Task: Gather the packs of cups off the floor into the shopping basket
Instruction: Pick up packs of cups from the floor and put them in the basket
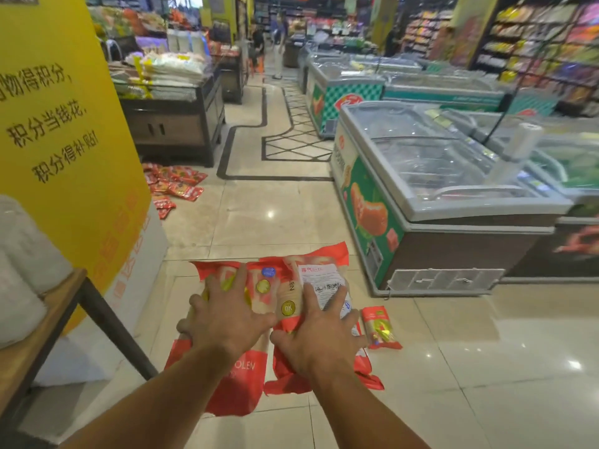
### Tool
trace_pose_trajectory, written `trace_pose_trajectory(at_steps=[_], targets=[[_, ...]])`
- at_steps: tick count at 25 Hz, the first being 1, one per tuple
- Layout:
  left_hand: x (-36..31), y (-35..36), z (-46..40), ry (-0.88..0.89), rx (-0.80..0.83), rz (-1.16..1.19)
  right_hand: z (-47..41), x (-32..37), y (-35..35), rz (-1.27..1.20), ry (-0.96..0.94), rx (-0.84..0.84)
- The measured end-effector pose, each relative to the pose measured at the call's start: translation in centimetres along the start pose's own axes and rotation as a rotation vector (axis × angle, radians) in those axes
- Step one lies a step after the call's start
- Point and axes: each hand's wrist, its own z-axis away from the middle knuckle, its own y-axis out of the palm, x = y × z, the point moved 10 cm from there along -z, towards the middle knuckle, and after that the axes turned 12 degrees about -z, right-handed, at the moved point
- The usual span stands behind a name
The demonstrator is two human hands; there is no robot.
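On the tiled floor (pixel 453 400) just short of the freezer's (pixel 437 196) near corner, our left hand (pixel 223 322) and right hand (pixel 319 335) lie fingers spread on two packs of cups (pixel 262 286); we should curl under each before lifting. A third pack (pixel 381 327) lies beside them. No basket shows.

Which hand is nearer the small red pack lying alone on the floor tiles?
Right. The right hand rests on the cup packs just beside the small red pack; the left hand lies farther off, across those packs.

Supermarket: chest freezers (pixel 431 163), stocked shelves (pixel 534 43)
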Motion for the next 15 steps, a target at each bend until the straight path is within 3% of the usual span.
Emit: trace_pose_trajectory(at_steps=[7,15], targets=[[0.0,-4.8,19.0,0.114,-0.046,0.046,19.5,-4.9,-7.2,-0.019,0.058,-0.157],[-0.3,-4.8,42.1,0.298,-0.031,0.012,43.0,-14.8,-9.5,-0.053,0.246,-0.259]])
